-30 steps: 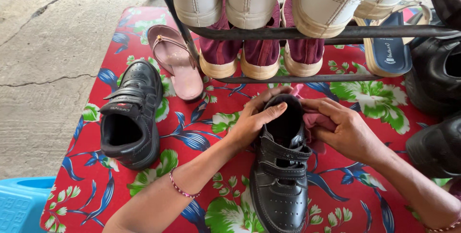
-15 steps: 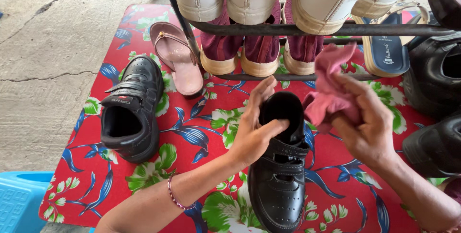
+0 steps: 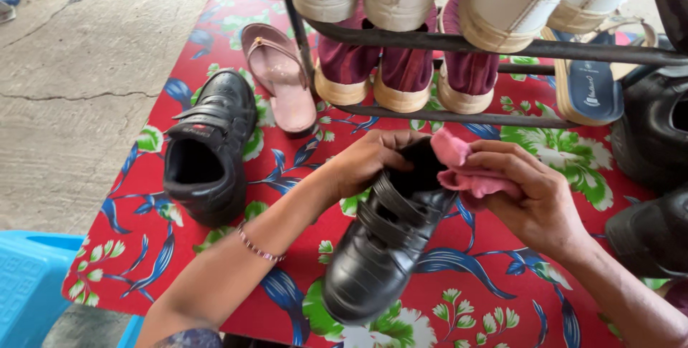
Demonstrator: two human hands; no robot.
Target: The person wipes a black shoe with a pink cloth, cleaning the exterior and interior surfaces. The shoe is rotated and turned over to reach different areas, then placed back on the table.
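A black strap shoe (image 3: 380,240) lies tilted on the red floral cloth (image 3: 179,248), toe toward me. My left hand (image 3: 373,161) grips its heel and opening. My right hand (image 3: 530,197) holds a crumpled pink cloth (image 3: 462,169) pressed against the shoe's collar at the right side. A matching black shoe (image 3: 208,154) stands apart at the left on the same cloth, opening facing up.
A metal shoe rack (image 3: 494,47) holds white, maroon and blue footwear behind the hands. A pink sandal (image 3: 279,75) leans at the rack's left. Black shoes (image 3: 652,133) sit at the right edge. A blue plastic box (image 3: 29,283) stands at bottom left on concrete floor.
The right hand brought the pink cloth down from above the shoe onto its collar. The shoe has tilted, its toe now pointing lower left.
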